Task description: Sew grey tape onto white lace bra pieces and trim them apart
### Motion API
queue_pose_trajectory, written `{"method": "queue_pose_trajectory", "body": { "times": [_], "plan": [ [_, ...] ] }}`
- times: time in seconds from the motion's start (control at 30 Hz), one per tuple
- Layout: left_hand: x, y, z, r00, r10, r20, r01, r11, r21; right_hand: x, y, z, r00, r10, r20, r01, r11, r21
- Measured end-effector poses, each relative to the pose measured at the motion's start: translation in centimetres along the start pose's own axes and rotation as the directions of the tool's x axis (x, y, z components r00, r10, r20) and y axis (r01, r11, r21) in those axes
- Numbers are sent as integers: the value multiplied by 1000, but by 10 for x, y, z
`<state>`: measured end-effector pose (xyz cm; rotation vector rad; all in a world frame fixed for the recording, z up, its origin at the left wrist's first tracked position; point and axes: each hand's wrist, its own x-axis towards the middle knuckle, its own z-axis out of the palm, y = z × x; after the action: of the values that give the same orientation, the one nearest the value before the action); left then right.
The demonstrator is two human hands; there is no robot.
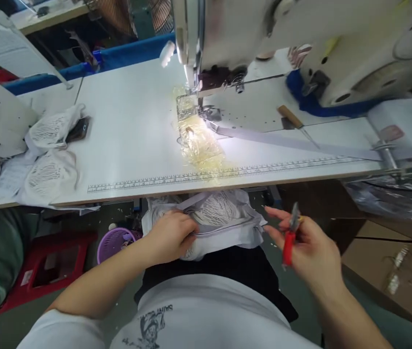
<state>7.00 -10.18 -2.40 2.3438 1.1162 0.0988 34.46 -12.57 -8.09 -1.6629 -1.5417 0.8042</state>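
Observation:
Below the table's front edge, a white garment piece [223,213] with a lace-patterned panel lies across my lap. My left hand [171,235] is closed on its left part, with the fingers curled over the cloth. To the right of the garment, my right hand [309,247] holds red-handled thread snips [289,245] against the palm, blades pointing up. The thumb and fingertips of that hand reach toward the garment's right corner; whether they touch it I cannot tell.
A lit sewing machine [223,43] stands over the white table [129,121], with yellow tape around its needle plate. A printed ruler [191,178] runs along the front edge. An awl [295,123] lies at right, lace pieces [51,174] at left. A purple basket [113,245] and red stool [51,266] stand below.

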Motion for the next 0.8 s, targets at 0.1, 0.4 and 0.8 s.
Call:
{"method": "queue_pose_trajectory", "body": {
  "times": [0.1, 0.4, 0.8],
  "plan": [
    [-2, 1, 4, 1000, 28, -9, -28, 1000, -2, 3, -36, 21, 885, -289, 364, 281, 957, 77],
    [-16, -2, 0, 999, 4, -41, -3, 1000, 20, 18, -66, 66, 711, -306, 633, 249, 952, 179],
    [-6, -14, -8, 996, -4, 91, 9, 999, -52, 19, -68, 68, 724, -344, 598, 302, 937, 173]
  ]
}}
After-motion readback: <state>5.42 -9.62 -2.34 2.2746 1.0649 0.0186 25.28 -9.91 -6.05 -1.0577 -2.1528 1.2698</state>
